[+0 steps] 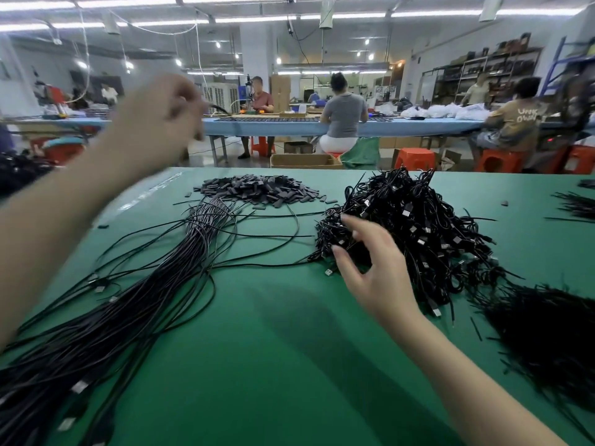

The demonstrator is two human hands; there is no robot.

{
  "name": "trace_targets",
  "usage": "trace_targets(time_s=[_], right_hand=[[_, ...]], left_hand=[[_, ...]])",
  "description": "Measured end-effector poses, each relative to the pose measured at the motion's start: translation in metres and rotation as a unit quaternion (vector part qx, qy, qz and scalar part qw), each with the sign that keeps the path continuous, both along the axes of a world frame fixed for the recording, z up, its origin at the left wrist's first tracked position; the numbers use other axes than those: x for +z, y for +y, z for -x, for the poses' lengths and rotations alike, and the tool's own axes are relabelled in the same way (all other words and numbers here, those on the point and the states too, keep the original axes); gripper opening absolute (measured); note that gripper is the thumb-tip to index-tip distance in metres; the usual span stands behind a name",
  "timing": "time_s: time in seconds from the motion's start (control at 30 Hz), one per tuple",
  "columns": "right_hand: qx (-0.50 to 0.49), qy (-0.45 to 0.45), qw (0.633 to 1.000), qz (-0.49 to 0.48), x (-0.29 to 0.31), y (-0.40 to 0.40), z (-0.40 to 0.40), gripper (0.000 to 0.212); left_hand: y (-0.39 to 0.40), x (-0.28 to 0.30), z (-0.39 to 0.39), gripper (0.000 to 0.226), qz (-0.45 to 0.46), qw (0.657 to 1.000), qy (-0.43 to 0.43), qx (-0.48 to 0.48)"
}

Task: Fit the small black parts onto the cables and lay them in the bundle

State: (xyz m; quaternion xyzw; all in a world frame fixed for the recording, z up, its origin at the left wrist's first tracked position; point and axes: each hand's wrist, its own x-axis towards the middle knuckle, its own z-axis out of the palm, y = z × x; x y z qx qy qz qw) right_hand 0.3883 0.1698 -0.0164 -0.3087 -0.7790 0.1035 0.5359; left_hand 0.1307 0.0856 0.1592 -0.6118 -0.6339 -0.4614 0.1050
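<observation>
Cables (415, 230) sit in a tangled black heap on the right of the green table (273, 349), their metal plugs showing. My right hand (370, 268) hovers at the heap's near left edge, fingers spread and relaxed, fingertips touching the wires, gripping nothing. My left hand (161, 117) is raised well above the table and blurred; its fingers are curled, seemingly pinching a thin dark cable end (220, 108), though I cannot tell for sure. A long straight bundle (161, 284) of cables runs from the near left corner toward the far middle. At its far end lies a pile of small black parts (260, 189). Behind the table, an open cardboard box (304, 160) stands on the floor; its contents are hidden.
</observation>
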Motion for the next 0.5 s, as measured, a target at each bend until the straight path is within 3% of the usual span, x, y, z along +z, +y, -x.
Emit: trace_targets(time_s=[0.07, 0.17, 0.2, 0.3, 0.4, 0.5], right_hand=[[0.094, 0.040, 0.994, 0.037, 0.036, -0.010, 0.005, 0.052], [0.167, 0.071, 0.972, 0.150, 0.072, -0.009, 0.001, 0.034], [0.136, 0.061, 0.975, 0.165, 0.079, -0.005, -0.005, 0.028], [0.014, -0.023, 0.983, 0.182, 0.083, 0.013, -0.032, 0.034], [-0.022, -0.099, 0.975, 0.199, 0.085, 0.023, -0.058, 0.033], [-0.042, -0.032, 0.979, 0.196, 0.093, 0.027, -0.082, 0.033]], left_hand=[[0.013, -0.020, -0.051, 0.007, 0.026, 0.998, 0.008, -0.062], [0.036, -0.061, -0.108, 0.007, 0.085, 0.979, -0.070, -0.170], [0.041, -0.072, -0.117, 0.006, 0.104, 0.972, -0.101, -0.186], [0.053, -0.094, -0.123, 0.009, 0.180, 0.933, -0.178, -0.257], [0.054, -0.099, -0.109, 0.009, 0.303, 0.899, -0.093, -0.303], [0.050, -0.091, -0.081, 0.012, 0.368, 0.873, -0.065, -0.313]])
